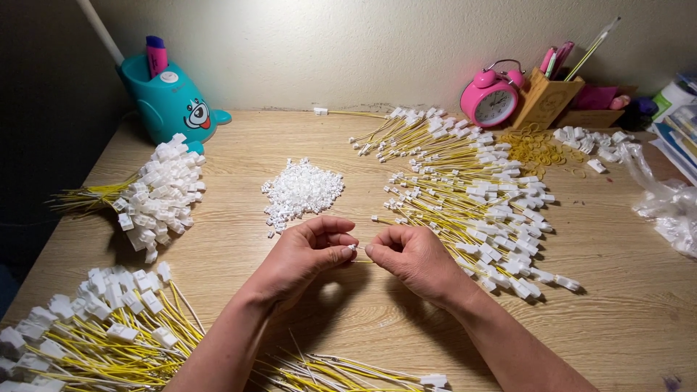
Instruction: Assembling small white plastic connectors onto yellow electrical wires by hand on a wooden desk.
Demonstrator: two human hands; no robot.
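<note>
Your left hand (308, 250) and right hand (410, 254) meet over the middle of the wooden counter (617, 305), fingertips almost touching. Your left hand is closed in a pinch on a tiny white connector piece (353, 247), thumb and forefinger clamped on it. Your right hand is also closed in a pinch, on the end of a thin yellow wire (361, 261) that shows just below the gap between your hands; how far that wire runs under your right palm is hidden.

Just beyond your hands, a little to the left, lies a loose heap of small white connectors (301, 190). To the right of your hands a wide spread of yellow wires with white plugs (472, 196) fans out across the counter toward the far edge. At the far left sits a tied bundle of wires (156, 192), its plug ends bunched together, and a bigger pile of plugged wires (94, 327) lies at the near left by your left forearm.

Against the far wall stand a teal pen holder (170, 101) on the left, and a pink alarm clock (494, 96) beside a wooden pencil box (548, 98) on the right. Yellow rubber bands (537, 149) lie near the clock.
</note>
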